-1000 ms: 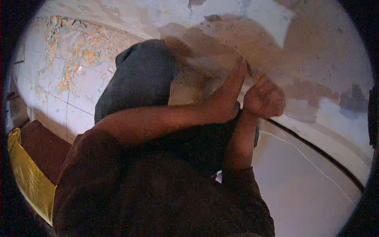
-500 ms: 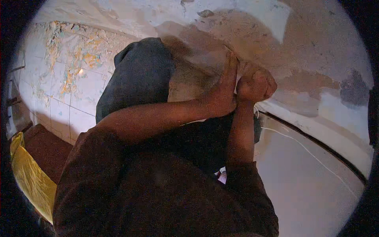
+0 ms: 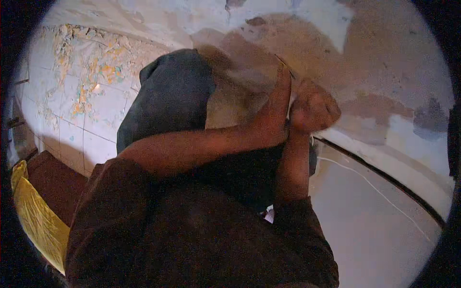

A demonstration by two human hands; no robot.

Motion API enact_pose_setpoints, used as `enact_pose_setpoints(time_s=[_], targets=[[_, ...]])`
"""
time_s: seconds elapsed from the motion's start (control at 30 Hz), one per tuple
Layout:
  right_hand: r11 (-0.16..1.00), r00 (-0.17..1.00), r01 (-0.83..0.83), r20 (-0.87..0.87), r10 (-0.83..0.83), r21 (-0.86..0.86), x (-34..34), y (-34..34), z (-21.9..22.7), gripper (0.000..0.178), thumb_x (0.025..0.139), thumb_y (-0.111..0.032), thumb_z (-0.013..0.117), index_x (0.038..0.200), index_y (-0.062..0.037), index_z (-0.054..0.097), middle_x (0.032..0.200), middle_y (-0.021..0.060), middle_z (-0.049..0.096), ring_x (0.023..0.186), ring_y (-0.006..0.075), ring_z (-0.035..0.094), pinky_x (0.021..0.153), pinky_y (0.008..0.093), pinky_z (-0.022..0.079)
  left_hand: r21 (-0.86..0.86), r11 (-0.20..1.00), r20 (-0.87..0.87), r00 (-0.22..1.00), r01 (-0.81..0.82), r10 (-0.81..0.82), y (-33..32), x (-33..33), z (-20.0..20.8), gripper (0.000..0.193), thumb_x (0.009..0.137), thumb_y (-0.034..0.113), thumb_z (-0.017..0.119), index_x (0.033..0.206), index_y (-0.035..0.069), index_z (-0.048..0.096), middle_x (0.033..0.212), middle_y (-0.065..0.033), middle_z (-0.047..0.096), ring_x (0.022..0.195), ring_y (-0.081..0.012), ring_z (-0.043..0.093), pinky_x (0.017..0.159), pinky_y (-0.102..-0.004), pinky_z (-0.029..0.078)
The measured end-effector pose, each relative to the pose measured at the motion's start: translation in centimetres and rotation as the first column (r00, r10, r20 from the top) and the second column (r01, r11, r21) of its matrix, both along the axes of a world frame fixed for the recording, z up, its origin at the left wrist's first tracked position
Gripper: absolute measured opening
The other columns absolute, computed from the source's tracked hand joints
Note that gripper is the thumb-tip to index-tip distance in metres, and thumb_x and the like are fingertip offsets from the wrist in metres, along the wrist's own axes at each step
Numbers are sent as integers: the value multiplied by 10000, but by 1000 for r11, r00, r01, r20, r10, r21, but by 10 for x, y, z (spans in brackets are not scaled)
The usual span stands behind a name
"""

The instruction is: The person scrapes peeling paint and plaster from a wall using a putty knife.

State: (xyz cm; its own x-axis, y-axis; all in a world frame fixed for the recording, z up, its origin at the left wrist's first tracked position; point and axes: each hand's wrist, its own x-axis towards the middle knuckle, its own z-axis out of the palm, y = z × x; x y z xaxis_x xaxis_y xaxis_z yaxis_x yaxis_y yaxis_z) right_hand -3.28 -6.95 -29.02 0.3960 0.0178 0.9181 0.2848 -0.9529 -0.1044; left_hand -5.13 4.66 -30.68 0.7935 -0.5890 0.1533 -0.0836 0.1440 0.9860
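Observation:
My right hand is closed in a fist close to the patchy wall. It appears to grip a thin flat scraper, whose handle is hidden. Only the scraper's narrow edge shows, slanting against the wall. Seen edge-on, my left hand lies straight along the scraper, its fingertips up at the blade. My left forearm crosses in front of my body, and the two wrists nearly meet. The wall around the blade has bare brown areas and pale leftover coating.
Paint flakes litter the tiled floor at the left. A yellow plastic sheet lies beside a brown surface. On the right, a white cord runs near a dark strip. My bent knee is beside the wall.
My right fist has shifted slightly right and down. The scraper's edge stands out more clearly beyond my left fingertips. Both arms keep nearly the same pose.

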Motion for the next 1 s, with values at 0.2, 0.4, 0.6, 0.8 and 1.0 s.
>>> enact_pose_setpoints(time_s=[0.2, 0.4, 0.6, 0.8, 1.0], targets=[[813, 999, 13, -42, 15, 582, -13, 5, 7, 281, 821, 1, 607, 581, -6, 462, 581, 144, 612, 473, 196, 551, 479, 371, 467, -88, 994, 217, 972, -68, 86, -4, 1, -6, 1039, 815, 120, 679, 1442, -108, -118, 1505, -368, -105, 1424, -479, -44, 1168, -478, 87], [996, 992, -90, -91, 89, -1, -10, 10, 18, 280, 834, -9, 609, 595, -11, 465, 545, 86, 564, 480, 197, 510, 482, 340, 455, -8, 1000, 73, 997, -14, 15, -3, 1, -8, 1062, 816, 139, 675, 1436, -102, -154, 1505, -360, -131, 1426, -462, -72, 1173, -460, 80], [765, 940, -128, -170, 297, 631, -13, 10, 8, 293, 840, -8, 609, 601, -13, 441, 545, 85, 507, 482, 203, 463, 482, 347, 444, -58, 995, 185, 978, -85, 94, 2, 2, -2, 1034, 819, 122, 659, 1434, -118, -137, 1505, -367, -88, 1431, -457, -44, 1173, -450, 80], [999, 998, 6, -58, -8, -36, -4, -11, -3, 308, 852, -13, 586, 592, -13, 421, 571, 95, 484, 496, 198, 442, 507, 370, 447, 48, 997, 199, 978, -67, 56, -2, 3, -4, 1037, 828, 126, 656, 1432, -112, -152, 1503, -369, -86, 1431, -461, -9, 1170, -453, 98], [996, 995, -83, -47, 84, 21, -9, -10, -11, 288, 845, -13, 605, 601, -11, 452, 560, 91, 502, 499, 200, 458, 501, 346, 442, 36, 986, 272, 951, -161, 146, -4, 0, -6, 1081, 822, 140, 707, 1469, -52, -138, 1500, -339, 129, 1398, -409, 226, 1134, -415, 227]])
